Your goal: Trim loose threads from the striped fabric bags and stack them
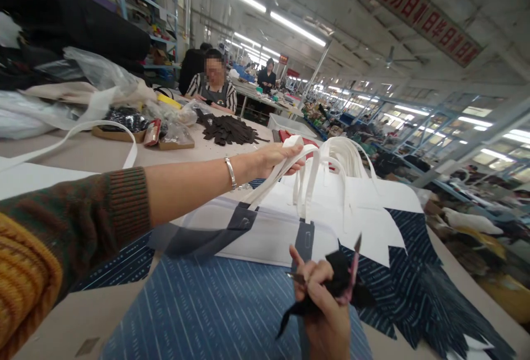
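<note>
My left hand (273, 160) reaches forward with its fingers closed around white fabric straps (269, 180). The straps run down to dark tabs (305, 243) on a white-and-blue bag panel (273, 233). Blue patterned fabric (199, 305) with pale dashes lies in front of it. Above this fabric, my right hand (321, 299) is closed around a pointed tool (355, 263) with a metal tip and a pinkish part. Black cloth (339, 274) is bunched in the same hand. A second metal point shows by the fingers; the tool's exact kind is unclear.
More looped white straps (343, 155) lie on white panels (364, 205) to the right, over dark patterned pieces (414, 271). A pile of black strips (227, 128) lies further back. Plastic bags and black bundles (74, 23) crowd the left. A co-worker (213, 84) sits across the table.
</note>
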`<state>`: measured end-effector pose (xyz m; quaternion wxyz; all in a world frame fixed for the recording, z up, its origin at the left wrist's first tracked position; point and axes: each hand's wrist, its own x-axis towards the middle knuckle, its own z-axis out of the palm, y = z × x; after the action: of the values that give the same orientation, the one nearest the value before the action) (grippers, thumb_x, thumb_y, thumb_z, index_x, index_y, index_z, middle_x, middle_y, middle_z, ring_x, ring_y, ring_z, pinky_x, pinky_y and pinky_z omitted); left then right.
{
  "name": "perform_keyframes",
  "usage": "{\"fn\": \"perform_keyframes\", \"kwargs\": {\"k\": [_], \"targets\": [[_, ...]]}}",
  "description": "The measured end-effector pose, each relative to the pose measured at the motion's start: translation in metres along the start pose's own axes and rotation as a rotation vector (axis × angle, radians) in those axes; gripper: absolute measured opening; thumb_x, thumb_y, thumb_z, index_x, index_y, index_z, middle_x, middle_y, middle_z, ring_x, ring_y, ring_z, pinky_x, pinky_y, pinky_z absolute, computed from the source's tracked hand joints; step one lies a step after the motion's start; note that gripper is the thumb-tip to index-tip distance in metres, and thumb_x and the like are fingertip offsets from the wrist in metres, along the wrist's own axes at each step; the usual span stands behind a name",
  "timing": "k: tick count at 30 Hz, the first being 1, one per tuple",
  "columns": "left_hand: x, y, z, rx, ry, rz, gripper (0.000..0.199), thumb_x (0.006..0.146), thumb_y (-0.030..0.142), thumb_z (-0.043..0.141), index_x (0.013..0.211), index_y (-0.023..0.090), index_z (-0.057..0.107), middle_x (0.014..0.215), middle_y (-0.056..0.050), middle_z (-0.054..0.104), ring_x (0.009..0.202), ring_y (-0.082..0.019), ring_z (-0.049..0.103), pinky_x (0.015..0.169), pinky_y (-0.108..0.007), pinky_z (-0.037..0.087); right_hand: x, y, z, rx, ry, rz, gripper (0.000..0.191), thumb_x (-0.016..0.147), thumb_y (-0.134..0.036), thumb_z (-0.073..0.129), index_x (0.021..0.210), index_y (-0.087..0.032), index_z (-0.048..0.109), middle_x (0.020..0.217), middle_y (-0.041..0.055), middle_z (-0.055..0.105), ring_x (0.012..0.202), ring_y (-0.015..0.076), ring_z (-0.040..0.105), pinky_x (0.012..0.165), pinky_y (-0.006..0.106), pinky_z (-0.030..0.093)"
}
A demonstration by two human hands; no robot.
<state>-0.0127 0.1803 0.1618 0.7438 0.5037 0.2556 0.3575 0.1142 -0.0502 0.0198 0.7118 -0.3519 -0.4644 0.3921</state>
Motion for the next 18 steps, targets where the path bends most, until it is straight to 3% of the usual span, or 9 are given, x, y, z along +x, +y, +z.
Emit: {"fn": "perform_keyframes", "kwargs": {"k": [4, 8, 12, 18], "targets": [[-0.024, 0.012, 0.027, -0.013, -0.03, 0.028, 0.024, 0.097, 0.033, 0.063, 0.087, 0.012, 0.066, 0.079, -0.002, 0.069, 0.061, -0.011, 0.062, 0.056, -0.024, 0.054, 0.054, -0.001, 0.051, -0.06, -0.148, -0.095, 0.017, 0.076, -0.027, 0.075, 0.065, -0.025, 0.061, 0.057, -0.0082, 0.061, 0.056, 0.0128, 0.056, 0.118, 0.057, 0.036], [-0.038, 0.016, 0.043, -0.018, 0.013, 0.04, 0.021, 0.096, 0.032, 0.066, 0.09, 0.012, 0.068, 0.082, -0.003, 0.071, 0.066, -0.013, 0.066, 0.062, -0.028, 0.057, 0.065, -0.003, 0.079, -0.212, -0.17, -0.121, 0.014, 0.077, -0.021, 0.075, 0.066, -0.024, 0.066, 0.062, -0.0047, 0.067, 0.064, 0.0157, 0.06, 0.115, 0.051, 0.037], [-0.045, 0.012, 0.056, -0.038, 0.051, 0.049, 0.019, 0.096, 0.032, 0.066, 0.096, 0.013, 0.068, 0.084, -0.003, 0.07, 0.067, -0.014, 0.065, 0.063, -0.029, 0.058, 0.058, -0.008, 0.08, -0.305, -0.12, -0.143, 0.016, 0.078, -0.017, 0.075, 0.063, -0.022, 0.069, 0.062, -0.0035, 0.066, 0.065, 0.0163, 0.06, 0.107, 0.045, 0.041], [-0.053, 0.009, 0.067, -0.099, 0.102, 0.047, 0.015, 0.096, 0.029, 0.065, 0.098, 0.014, 0.067, 0.085, -0.001, 0.068, 0.066, -0.013, 0.063, 0.062, -0.028, 0.056, 0.049, -0.012, 0.064, -0.214, -0.097, -0.104, 0.017, 0.08, -0.025, 0.077, 0.067, -0.021, 0.067, 0.061, -0.0028, 0.065, 0.065, 0.0164, 0.058, 0.084, 0.037, 0.046]]}}
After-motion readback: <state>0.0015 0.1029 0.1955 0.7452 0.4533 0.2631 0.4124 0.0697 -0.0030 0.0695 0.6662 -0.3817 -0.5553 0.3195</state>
